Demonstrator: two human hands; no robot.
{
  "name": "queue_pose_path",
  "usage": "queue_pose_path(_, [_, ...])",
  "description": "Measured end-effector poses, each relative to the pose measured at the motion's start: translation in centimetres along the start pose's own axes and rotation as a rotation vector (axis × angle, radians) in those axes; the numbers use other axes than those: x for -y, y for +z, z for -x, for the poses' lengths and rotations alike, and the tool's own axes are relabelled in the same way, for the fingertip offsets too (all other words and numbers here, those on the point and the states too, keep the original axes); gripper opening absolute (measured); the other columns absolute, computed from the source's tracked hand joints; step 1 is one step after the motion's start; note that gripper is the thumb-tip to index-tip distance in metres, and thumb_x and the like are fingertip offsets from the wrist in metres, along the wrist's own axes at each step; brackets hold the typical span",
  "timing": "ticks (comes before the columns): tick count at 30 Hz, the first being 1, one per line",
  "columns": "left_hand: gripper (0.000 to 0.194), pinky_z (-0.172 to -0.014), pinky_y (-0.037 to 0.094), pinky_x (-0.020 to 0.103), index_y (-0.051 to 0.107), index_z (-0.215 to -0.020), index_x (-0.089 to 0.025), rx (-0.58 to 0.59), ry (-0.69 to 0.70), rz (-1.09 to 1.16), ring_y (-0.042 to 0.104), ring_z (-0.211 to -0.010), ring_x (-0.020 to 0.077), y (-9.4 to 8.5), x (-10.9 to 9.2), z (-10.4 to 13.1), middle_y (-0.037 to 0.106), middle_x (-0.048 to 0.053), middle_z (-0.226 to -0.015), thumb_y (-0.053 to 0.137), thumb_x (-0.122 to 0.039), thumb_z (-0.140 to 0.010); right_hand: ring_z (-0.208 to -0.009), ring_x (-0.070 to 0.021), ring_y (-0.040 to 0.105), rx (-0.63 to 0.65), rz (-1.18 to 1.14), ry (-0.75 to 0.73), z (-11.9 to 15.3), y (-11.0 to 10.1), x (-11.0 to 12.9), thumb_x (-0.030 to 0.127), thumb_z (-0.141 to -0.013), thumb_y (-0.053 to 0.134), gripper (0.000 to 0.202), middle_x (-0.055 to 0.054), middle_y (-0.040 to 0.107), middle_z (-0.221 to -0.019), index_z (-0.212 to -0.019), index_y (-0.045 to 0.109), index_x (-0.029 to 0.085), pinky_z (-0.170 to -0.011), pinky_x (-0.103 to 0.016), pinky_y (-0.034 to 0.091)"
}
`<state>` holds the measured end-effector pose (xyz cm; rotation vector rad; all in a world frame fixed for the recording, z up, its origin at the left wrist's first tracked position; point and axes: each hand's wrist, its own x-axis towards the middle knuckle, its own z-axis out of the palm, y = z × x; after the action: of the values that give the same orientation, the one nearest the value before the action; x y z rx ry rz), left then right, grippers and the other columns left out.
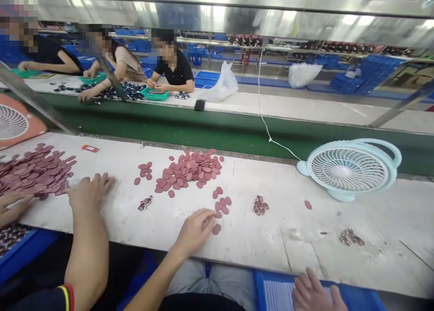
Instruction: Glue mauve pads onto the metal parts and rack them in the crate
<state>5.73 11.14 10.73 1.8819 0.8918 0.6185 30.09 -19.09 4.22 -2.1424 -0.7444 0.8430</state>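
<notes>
My left hand [196, 232] rests low over the white table, its fingers stretched forward with thumb and forefinger apart. The fingertips reach a dull red oval disc [219, 214] lying on the table. Another red disc [216, 229] is just right of the thumb, and a small group of discs [223, 201] lies beyond the fingers. Farther back spreads a large heap of these discs [193, 168]. At the lower right, my right hand [315, 294] is held above a blue crate at the table's front edge, fingers spread and nothing visible in them.
Small piles of shiny pieces [260, 205] [351, 237] lie on the table. A light blue fan [349, 168] stands at the back right. On the left, a co-worker's arm [88, 229] reaches beside another disc heap [37, 168]. Several people sit across the green divider [162, 128].
</notes>
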Motion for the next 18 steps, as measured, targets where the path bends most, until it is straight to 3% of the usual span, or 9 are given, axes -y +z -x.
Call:
queue_pose_path(2, [0.026, -0.099, 0.048, 0.039, 0.071, -0.108, -0.026, -0.037, 0.008, -0.052, 0.063, -0.109, 0.0255, 0.0, 0.7, -3.5, 0.071, 0.007, -0.114, 0.053, -0.032, -0.091, -0.067, -0.0339, 0.062, -0.013, -0.761, 0.079, -2.4, -1.2, 4.3, 0.063, -0.083, 0.024, 0.073, -0.014, 0.06, -0.095, -0.154, 0.015, 0.046, -0.043, -0.056, 0.05])
queue_pose_path(4, [0.023, -0.101, 0.044, 0.04, 0.071, -0.105, -0.025, -0.05, 0.008, -0.107, 0.06, -0.111, 0.0257, 0.1, 1.2, -6.2, 0.069, 0.006, -0.116, 0.055, -0.027, -0.088, -0.058, -0.0243, 0.057, 0.114, -1.688, 0.218, -4.9, -1.7, 7.7, 0.053, -0.087, 0.04, 0.067, -0.006, 0.056, -0.09, -0.152, 0.024, 0.043, -0.035, -0.041, 0.047])
queue_pose_path(6, [0.018, -0.098, 0.044, 0.039, 0.072, -0.096, -0.024, -0.038, 0.002, -0.149, 0.06, -0.107, 0.0251, 0.4, 1.5, -7.9, 0.069, 0.005, -0.112, 0.057, -0.024, -0.086, -0.055, -0.0152, 0.052, 0.321, -2.51, 0.331, -7.1, -1.6, 9.6, 0.038, -0.079, 0.063, 0.069, 0.002, 0.051, -0.084, -0.141, 0.036, 0.049, -0.034, -0.025, 0.042])
queue_pose_path(8, [0.015, -0.093, 0.045, 0.038, 0.072, -0.088, -0.024, -0.016, -0.011, -0.172, 0.06, -0.103, 0.0245, 0.7, 1.5, -8.5, 0.069, 0.005, -0.107, 0.057, -0.022, -0.086, -0.052, -0.0071, 0.046, 0.619, -3.018, 0.357, -8.8, -1.3, 10.1, 0.024, -0.069, 0.075, 0.064, 0.007, 0.046, -0.078, -0.121, 0.052, 0.052, -0.037, -0.01, 0.03])
queue_pose_path(10, [0.016, -0.09, 0.046, 0.037, 0.071, -0.087, -0.025, 0.001, -0.033, -0.173, 0.059, -0.102, 0.0244, 0.7, 1.5, -8.7, 0.068, 0.004, -0.107, 0.055, -0.022, -0.086, -0.048, -0.0004, 0.037, 0.9, -3.179, 0.346, -9.9, -1.3, 10.0, 0.019, -0.071, 0.072, 0.045, 0.009, 0.041, -0.074, -0.105, 0.06, 0.046, -0.044, -0.003, 0.015])
queue_pose_path(12, [0.016, -0.086, 0.046, 0.037, 0.071, -0.091, -0.025, 0.019, -0.064, -0.148, 0.06, -0.098, 0.0235, 0.4, 1.5, -8.8, 0.068, 0.004, -0.104, 0.056, -0.021, -0.085, -0.045, 0.0028, 0.031, 1.007, -3.163, 0.366, -10.4, -1.7, 9.8, 0.017, -0.079, 0.061, 0.028, 0.009, 0.038, -0.073, -0.098, 0.06, 0.038, -0.049, -0.003, 0.01])
queue_pose_path(16, [0.014, -0.077, 0.05, 0.034, 0.067, -0.096, -0.023, 0.069, -0.133, -0.008, 0.064, -0.086, 0.0203, -0.7, 1.2, -8.7, 0.068, 0.003, -0.091, 0.059, -0.024, -0.084, -0.042, 0.002, 0.024, 0.931, -3.054, 0.435, -9.7, -2.1, 10.5, 0.017, -0.08, 0.054, 0.013, 0.008, 0.034, -0.067, -0.084, 0.056, 0.029, -0.049, -0.005, 0.009])
queue_pose_path(18, [0.016, -0.071, 0.052, 0.031, 0.064, -0.098, -0.021, 0.096, -0.163, 0.081, 0.066, -0.085, 0.0201, -1.0, 0.8, -7.8, 0.07, 0.004, -0.091, 0.058, -0.031, -0.087, -0.044, -0.0011, 0.032, 0.777, -2.97, 0.432, -8.3, -1.4, 11.5, 0.022, -0.08, 0.058, 0.013, 0.008, 0.037, -0.066, -0.088, 0.057, 0.033, -0.046, -0.007, 0.013])
